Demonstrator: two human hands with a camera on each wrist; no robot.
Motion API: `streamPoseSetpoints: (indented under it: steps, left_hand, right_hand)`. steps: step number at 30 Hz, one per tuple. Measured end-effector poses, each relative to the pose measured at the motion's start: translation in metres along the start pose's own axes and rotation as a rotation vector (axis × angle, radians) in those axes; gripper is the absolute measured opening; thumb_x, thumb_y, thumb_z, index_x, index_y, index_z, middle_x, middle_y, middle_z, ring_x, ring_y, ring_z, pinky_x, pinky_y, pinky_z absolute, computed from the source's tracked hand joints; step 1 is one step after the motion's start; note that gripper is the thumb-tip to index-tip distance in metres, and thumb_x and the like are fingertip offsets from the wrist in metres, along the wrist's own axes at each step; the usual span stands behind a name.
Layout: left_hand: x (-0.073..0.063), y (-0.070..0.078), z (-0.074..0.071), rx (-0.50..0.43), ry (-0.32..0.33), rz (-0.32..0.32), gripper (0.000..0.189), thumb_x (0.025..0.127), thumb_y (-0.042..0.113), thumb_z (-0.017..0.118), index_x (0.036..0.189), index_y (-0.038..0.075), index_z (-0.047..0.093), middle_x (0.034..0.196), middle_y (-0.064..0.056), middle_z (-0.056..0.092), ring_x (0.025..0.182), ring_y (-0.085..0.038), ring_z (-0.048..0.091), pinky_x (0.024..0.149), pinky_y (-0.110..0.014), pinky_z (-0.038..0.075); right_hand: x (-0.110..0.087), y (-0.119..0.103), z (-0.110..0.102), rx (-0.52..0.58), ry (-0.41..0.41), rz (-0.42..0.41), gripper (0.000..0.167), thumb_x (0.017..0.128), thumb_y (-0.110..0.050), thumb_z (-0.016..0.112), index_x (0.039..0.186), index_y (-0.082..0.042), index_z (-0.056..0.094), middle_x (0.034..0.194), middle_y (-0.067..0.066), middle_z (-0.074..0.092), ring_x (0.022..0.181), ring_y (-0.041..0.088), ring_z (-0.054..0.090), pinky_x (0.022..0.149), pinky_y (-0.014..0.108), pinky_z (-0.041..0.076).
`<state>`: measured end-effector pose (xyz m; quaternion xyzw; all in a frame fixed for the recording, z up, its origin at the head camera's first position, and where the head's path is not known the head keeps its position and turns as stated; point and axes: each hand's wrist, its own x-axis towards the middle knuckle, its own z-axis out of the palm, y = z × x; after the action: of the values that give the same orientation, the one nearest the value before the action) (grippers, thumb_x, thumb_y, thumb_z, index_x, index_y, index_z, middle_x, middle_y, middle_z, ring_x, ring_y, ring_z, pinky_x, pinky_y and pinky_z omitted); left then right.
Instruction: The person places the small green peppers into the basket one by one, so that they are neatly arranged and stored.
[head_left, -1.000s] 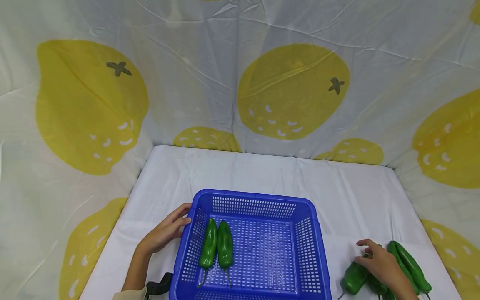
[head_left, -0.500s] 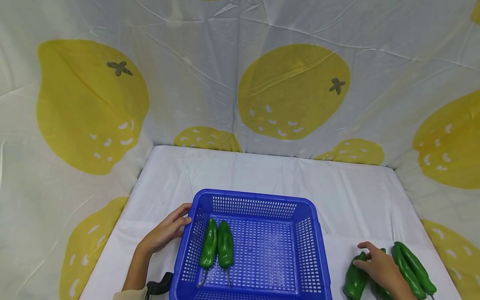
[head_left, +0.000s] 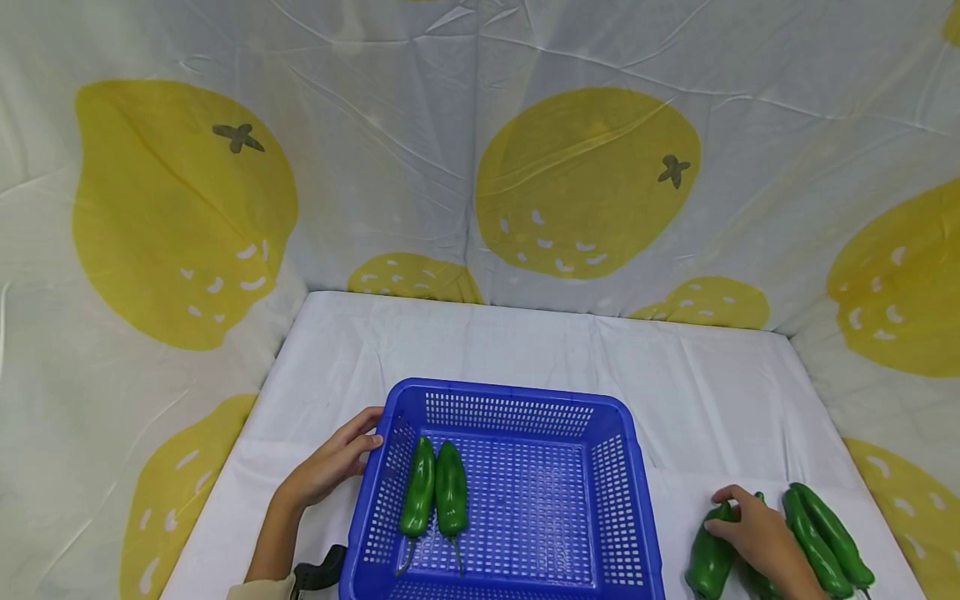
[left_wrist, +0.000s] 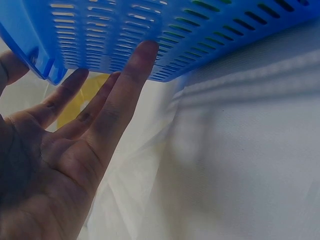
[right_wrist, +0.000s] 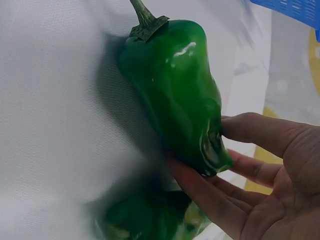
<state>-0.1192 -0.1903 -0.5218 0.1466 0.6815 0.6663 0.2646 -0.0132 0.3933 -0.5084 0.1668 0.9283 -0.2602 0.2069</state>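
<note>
Pepper (right_wrist: 175,95) slants (stem (right_wrist: 145,21) opposite hand (right_wrist: 282,192)).

Basket (head_left: 525,500) partly below head view

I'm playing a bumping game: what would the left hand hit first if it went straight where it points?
Probably the left side of the blue basket. The left hand seems to touch it, though exact contact is unclear.

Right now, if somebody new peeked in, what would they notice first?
Probably the big yellow fruits printed on the cloth behind the table. Next, the blue basket at the front middle, with two green peppers lying in its left part. Then the left hand touching the basket's left side, and the right hand pinching another pepper off to the right.
</note>
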Motion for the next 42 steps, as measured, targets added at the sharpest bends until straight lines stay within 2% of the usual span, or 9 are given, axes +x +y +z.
streamPoseSetpoints:
  steps: [11,19,23,30,35,40,42]
  left_hand:
    - [0.000,-0.001,0.000,0.000,0.001,0.000,0.046,0.106,0.019,0.043,0.147,0.000,0.032,0.146,-0.031,0.034,0.110,-0.038,0.059,0.084,-0.048,0.056]
    - [0.000,-0.001,0.000,0.000,0.000,0.002,0.046,0.106,0.019,0.043,0.146,0.000,0.033,0.145,-0.031,0.035,0.110,-0.037,0.059,0.084,-0.048,0.056]
    - [0.000,-0.001,-0.001,-0.003,-0.007,0.011,0.045,0.106,0.019,0.043,0.146,0.000,0.033,0.145,-0.031,0.035,0.110,-0.036,0.059,0.084,-0.049,0.056]
    - [0.000,-0.001,-0.001,0.001,-0.002,0.010,0.046,0.106,0.019,0.043,0.146,0.000,0.033,0.145,-0.032,0.035,0.110,-0.037,0.059,0.083,-0.049,0.057]
    - [0.000,-0.002,0.000,0.004,0.003,0.004,0.045,0.106,0.019,0.043,0.146,0.000,0.033,0.145,-0.031,0.035,0.110,-0.038,0.059,0.084,-0.048,0.057]
    - [0.000,-0.001,0.000,0.001,0.002,0.003,0.046,0.106,0.019,0.043,0.146,0.000,0.033,0.145,-0.031,0.035,0.110,-0.038,0.059,0.084,-0.048,0.056]
    - [0.000,-0.001,0.000,0.001,0.001,0.003,0.046,0.106,0.019,0.043,0.147,0.000,0.033,0.145,-0.031,0.035,0.111,-0.037,0.059,0.084,-0.048,0.056]
  right_hand:
    - [0.000,-0.005,-0.010,0.058,0.038,-0.053,0.048,0.083,-0.017,0.076,0.118,0.009,0.059,0.089,0.015,0.065,0.067,0.020,0.061,0.055,0.034,0.054]
    - [-0.001,-0.016,-0.024,0.064,0.059,-0.094,0.050,0.083,-0.018,0.077,0.121,0.009,0.059,0.103,0.033,0.061,0.073,0.024,0.064,0.057,0.036,0.057]
    - [-0.002,-0.022,-0.032,0.053,0.066,-0.130,0.050,0.085,-0.017,0.076,0.123,0.010,0.058,0.105,0.034,0.061,0.075,0.025,0.066,0.058,0.035,0.057]
    - [-0.001,-0.034,-0.044,0.021,0.065,-0.157,0.053,0.087,-0.018,0.075,0.127,0.009,0.056,0.111,0.037,0.059,0.066,0.020,0.065,0.057,0.033,0.055]
    - [0.000,-0.044,-0.052,-0.015,0.087,-0.197,0.053,0.087,-0.021,0.075,0.128,0.008,0.057,0.110,0.035,0.061,0.072,0.024,0.065,0.059,0.035,0.053]
    - [0.001,-0.054,-0.058,0.005,0.093,-0.221,0.054,0.087,-0.020,0.075,0.130,0.008,0.056,0.114,0.038,0.059,0.075,0.025,0.067,0.061,0.036,0.056]
    - [0.001,-0.059,-0.060,0.033,0.081,-0.225,0.055,0.088,-0.019,0.074,0.131,0.009,0.054,0.116,0.040,0.056,0.070,0.023,0.068,0.060,0.037,0.058]
